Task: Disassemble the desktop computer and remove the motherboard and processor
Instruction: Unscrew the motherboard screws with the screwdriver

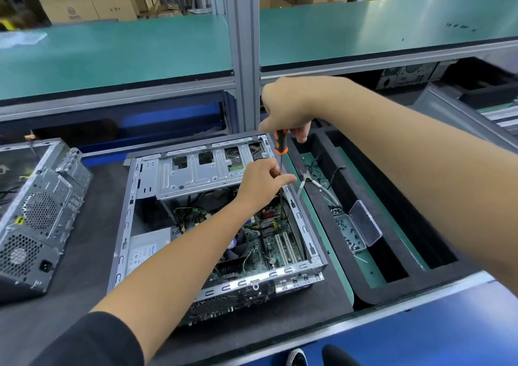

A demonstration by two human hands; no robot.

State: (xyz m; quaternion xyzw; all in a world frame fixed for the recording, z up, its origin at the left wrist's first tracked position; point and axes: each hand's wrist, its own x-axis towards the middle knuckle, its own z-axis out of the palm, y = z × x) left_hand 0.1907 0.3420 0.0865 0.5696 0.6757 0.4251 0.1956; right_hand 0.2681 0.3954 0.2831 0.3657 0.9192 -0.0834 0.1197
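With the right hand (291,110) gripping the screwdriver (281,144) and left fingers (276,176) pinching its shaft over the motherboard (277,242) inside the open computer (213,225) on the worktop (84,225), a slip could gouge the board.

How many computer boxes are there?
3. The open computer case under the hands, a second case on its side at the left, and a third case far back right under the shelf. More may be hidden.
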